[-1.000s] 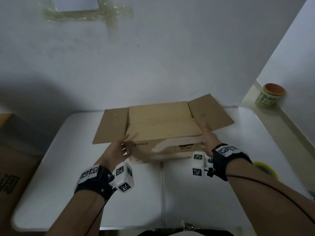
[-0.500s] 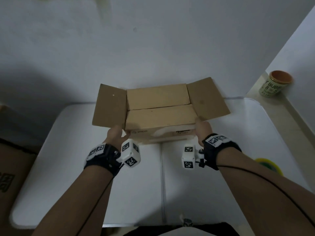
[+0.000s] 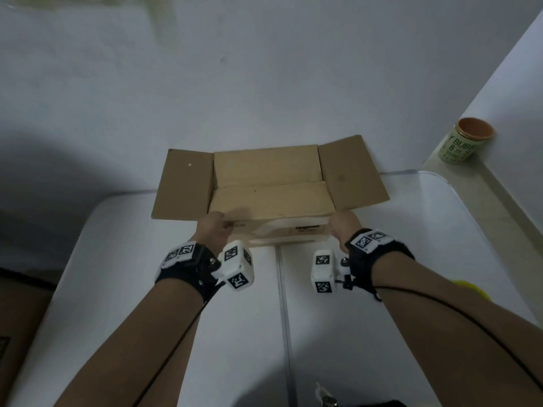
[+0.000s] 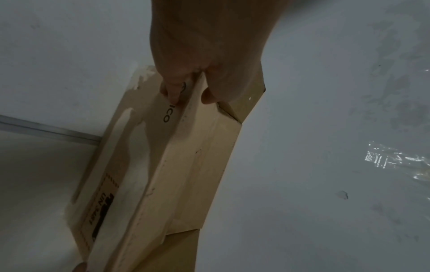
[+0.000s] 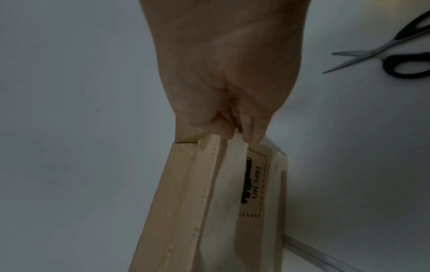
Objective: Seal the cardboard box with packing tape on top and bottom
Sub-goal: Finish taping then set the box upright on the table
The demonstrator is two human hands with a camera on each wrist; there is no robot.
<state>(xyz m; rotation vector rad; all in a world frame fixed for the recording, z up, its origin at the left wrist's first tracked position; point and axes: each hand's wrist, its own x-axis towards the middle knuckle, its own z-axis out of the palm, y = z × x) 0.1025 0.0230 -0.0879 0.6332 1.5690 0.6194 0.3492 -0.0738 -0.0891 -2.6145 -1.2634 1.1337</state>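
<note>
Fingers (image 4: 173, 92) of the left hand (image 3: 213, 230) curl over the near-left top corner of the cardboard box (image 3: 269, 198), thumb above and the rest against the printed front wall; fingers (image 5: 250, 132) of the right hand (image 3: 343, 227) grip the near-right corner likewise. Change noted: one second ago the near long flap was tilted and both hands were pressing it down; now both long flaps lie nearly flat across the opening, the far one slightly higher at the seam, and the hands have shifted from flap to corners. Judged meaning: inner flaps closed, the two short side flaps yet to be folded, no tape applied. Box location: far middle of the white counter (image 3: 440, 259), against the wall. Material: plain brown corrugated card, matte, rectangular, shallow; front wall printed, with pale torn patches. Nearby: yellow-rimmed roll (image 3: 470, 287), probably tape, partly hidden behind the right forearm; black-handled scissors (image 5: 395, 55) lying open; green cup (image 3: 464, 142) on the ledge.
</note>
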